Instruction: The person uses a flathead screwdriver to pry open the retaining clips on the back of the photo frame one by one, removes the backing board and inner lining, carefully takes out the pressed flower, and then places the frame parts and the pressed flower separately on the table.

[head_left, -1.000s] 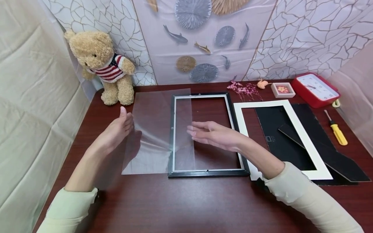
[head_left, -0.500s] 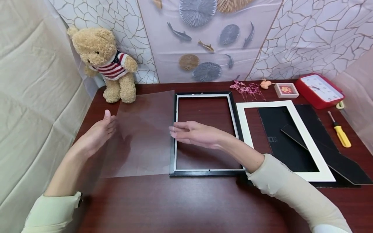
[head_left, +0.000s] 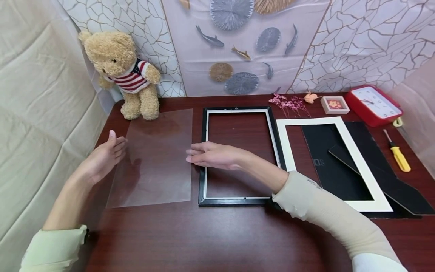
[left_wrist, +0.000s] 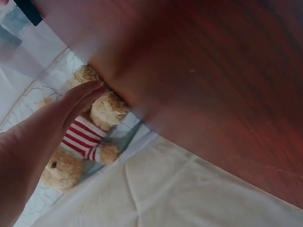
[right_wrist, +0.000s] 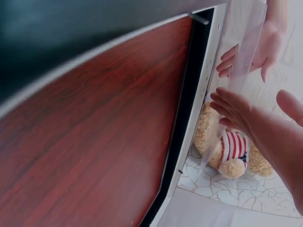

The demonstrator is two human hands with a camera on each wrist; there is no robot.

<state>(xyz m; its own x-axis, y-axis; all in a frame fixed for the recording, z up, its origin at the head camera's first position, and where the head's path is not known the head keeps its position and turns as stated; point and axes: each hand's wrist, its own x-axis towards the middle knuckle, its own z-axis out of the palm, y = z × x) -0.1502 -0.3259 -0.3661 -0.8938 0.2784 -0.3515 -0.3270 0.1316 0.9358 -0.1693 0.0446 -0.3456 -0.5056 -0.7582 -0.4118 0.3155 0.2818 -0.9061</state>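
A clear plastic sheet (head_left: 159, 166) spans the space between my two hands, left of the black picture frame (head_left: 234, 202). My left hand (head_left: 105, 156), fingers straight and thumb up, is at the sheet's left edge. On the opposite edge, the straight fingertips of my right hand (head_left: 217, 155) touch it, while that wrist passes over the frame. In the right wrist view the sheet (right_wrist: 248, 47) stands edge-on between the left hand (right_wrist: 269, 45) and the right hand (right_wrist: 258, 125). The left wrist view catches part of the left hand (left_wrist: 42, 127) beside the teddy bear (left_wrist: 85, 137).
Right of the frame, a white mat (head_left: 380, 206) overlaps a black backing board (head_left: 360, 139) with a stand leg. A yellow screwdriver (head_left: 400, 158), red clock (head_left: 374, 105), small box (head_left: 334, 105) and pink dried flowers (head_left: 289, 104) line the right and back.
Both hands have moved left, carrying the plastic sheet off the picture frame, which it overlapped a second ago. The sheet now shows apart from the frame.
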